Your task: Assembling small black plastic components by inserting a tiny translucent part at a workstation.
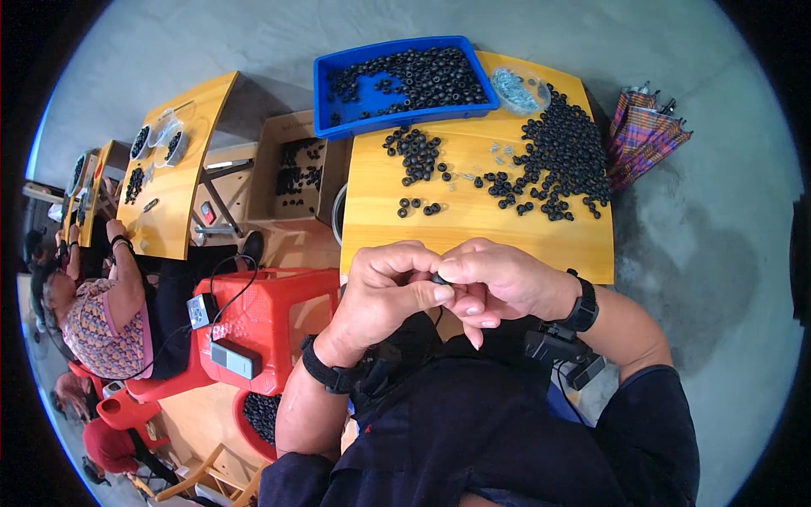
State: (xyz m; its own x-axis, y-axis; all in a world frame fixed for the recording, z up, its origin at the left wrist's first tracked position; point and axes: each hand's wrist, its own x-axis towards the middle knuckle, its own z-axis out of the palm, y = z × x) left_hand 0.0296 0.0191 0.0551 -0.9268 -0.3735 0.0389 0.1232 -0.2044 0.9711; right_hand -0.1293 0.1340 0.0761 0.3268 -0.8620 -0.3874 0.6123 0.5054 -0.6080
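Observation:
In front of my chest, just off the table's near edge, my left hand point(384, 291) and my right hand point(503, 283) meet. Their thumbs and fingers pinch one small black round piece point(438, 278) between them, mostly hidden by the fingertips. On the yellow wooden table point(473, 237) lies a large heap of similar black round pieces point(566, 152) at the right. A smaller cluster point(412, 155) sits at the left, and a few loose ones lie nearer me. Small clear or silvery parts point(500, 152) are scattered between the two groups.
A blue tray point(338, 133) with many black pieces spans the table's far edge, beside a clear tub point(517, 91) of small silvery parts. At left stand a red stool point(291, 287) with devices and a cardboard box point(291, 131). People sit farther left. A plaid umbrella point(642, 135) stands right.

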